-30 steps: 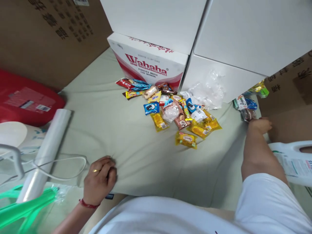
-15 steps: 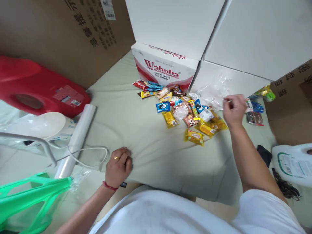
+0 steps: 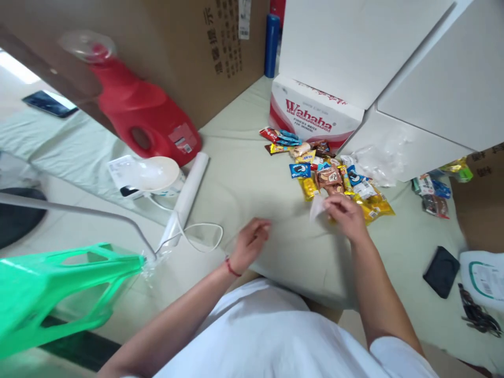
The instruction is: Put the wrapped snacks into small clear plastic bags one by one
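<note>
My right hand [image 3: 344, 214] pinches a small whitish, translucent plastic packet [image 3: 316, 208] at the near edge of a heap of wrapped snacks. Motion blurs the packet, and its contents cannot be made out. My left hand [image 3: 251, 241], with a red cord on the wrist, is raised to the left of it, fingers loosely bent and a little apart, nothing visible in them. In the heap are a blue snack packet [image 3: 300, 170], a brown biscuit packet [image 3: 329, 176] and several yellow-wrapped cakes [image 3: 381, 206], some partly behind my right hand.
Behind the heap stands a Wahaba-style white and red water carton [image 3: 315, 113], with crumpled clear plastic [image 3: 384, 160] beside it. To the left are a red jug [image 3: 147, 113], a white roll [image 3: 187, 197] and a green plastic stool [image 3: 74, 294]. A black wallet-like object [image 3: 441, 272] lies right.
My right hand has come left and nearer from beside the clear plastic; the whitish packet from the heap is now in it. My left hand has lifted and moved right. The view has shifted left.
</note>
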### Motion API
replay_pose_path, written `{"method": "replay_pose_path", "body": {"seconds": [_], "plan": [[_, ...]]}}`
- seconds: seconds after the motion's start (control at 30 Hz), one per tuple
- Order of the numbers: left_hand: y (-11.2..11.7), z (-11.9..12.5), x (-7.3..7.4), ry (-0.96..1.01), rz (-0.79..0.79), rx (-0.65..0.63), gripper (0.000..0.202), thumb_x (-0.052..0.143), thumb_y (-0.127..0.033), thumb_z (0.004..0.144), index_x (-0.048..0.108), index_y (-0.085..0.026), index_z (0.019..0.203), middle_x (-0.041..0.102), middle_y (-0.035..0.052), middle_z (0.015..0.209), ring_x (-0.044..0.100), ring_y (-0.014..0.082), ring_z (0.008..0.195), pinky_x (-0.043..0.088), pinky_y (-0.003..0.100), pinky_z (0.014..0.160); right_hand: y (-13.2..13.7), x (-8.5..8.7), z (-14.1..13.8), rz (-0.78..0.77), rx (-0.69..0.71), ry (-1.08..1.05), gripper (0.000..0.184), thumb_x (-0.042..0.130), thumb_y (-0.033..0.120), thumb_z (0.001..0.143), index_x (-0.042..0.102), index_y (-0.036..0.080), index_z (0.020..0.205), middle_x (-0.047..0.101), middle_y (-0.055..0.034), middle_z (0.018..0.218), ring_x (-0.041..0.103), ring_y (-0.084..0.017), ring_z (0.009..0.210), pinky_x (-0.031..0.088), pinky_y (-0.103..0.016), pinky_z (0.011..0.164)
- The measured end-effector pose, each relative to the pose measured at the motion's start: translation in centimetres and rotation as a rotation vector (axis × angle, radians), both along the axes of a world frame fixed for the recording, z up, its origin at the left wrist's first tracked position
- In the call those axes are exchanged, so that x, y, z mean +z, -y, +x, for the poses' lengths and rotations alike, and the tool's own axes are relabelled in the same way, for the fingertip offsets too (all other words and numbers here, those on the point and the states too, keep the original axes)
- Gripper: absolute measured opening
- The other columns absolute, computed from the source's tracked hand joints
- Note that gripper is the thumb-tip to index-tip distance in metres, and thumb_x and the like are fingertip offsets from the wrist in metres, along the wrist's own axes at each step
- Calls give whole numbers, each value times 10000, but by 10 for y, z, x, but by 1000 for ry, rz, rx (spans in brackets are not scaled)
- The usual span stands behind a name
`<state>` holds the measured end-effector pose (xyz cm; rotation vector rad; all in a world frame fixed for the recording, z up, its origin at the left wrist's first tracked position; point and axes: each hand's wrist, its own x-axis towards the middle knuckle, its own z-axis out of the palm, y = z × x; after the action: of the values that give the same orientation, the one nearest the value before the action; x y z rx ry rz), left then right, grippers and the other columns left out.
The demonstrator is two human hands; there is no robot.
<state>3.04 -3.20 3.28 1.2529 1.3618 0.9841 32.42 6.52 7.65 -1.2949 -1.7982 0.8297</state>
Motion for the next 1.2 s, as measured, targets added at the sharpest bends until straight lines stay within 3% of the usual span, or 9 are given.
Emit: {"method": "replay_pose_path", "body": {"seconds": [0.07,0.2,0.43,0.57,0.67,0.77,0.87,1.0,1.2], "plan": [[-10,19,5,201,-173,-113,446,469,-580,960,640,-197,1111,616,22,789,553,148,650,416,259,527,34,-7,-19,-16,134,10,189,652,406,949,762,252,953,713,-38,926,657,-177,768,553,-331,713],[-25,40,-3,279,-243,-267,430,716,-592,776,583,-184,737,477,-46,618,408,91,569,298,219,508,74,-23,-47,61,163,58,185,617,356,978,787,282,970,726,-70,1073,692,-209,985,566,-383,872],[-16,28,-20,590,-308,-11,501,858,-563,616,544,-187,720,466,-71,611,373,59,537,259,213,496,101,-43,-32,-110,-302,-331,249,738,488,890,734,246,951,685,-72,1113,671,-211,989,580,-384,870],[-8,36,-16,549,-283,0,451,886,-492,612,576,-175,696,498,-71,594,351,50,525,245,216,499,113,-46,-44,-347,-477,-539,554,585,697,914,628,254,1243,675,-104,1140,671,-249,999,612,-429,780],[-4,43,-14,568,-271,-44,454,895,-494,620,585,-170,693,506,-72,589,344,45,518,237,213,499,120,-41,-59,-194,-382,-224,665,750,653,804,633,268,1334,597,-146,1354,577,-306,1224,569,-484,929],[-4,39,-13,645,-292,-91,488,916,-513,616,581,-164,686,480,-76,554,330,37,494,216,206,483,122,-38,-61,30,-198,72,273,788,477,834,785,297,1039,614,-100,1348,482,-310,1305,413,-535,1120],[-7,28,-14,767,-354,-83,515,957,-489,584,579,-160,702,461,-78,549,340,33,489,203,185,460,122,-42,-45,35,-153,-32,136,706,397,921,785,293,880,684,-76,1115,564,-261,1152,425,-501,1082],[-10,17,-15,876,-398,-89,513,991,-422,574,578,-150,711,515,-50,613,396,29,518,248,154,443,130,-50,-12,-34,-168,-386,138,769,412,872,763,275,872,641,-68,1187,609,-229,1135,508,-399,956],[-7,20,-14,888,-334,-113,438,964,-380,650,611,-163,793,616,-11,849,604,96,749,557,242,702,139,-42,13,-75,-86,-182,135,683,352,923,774,284,997,671,-78,1198,619,-229,1145,498,-414,984]]}}
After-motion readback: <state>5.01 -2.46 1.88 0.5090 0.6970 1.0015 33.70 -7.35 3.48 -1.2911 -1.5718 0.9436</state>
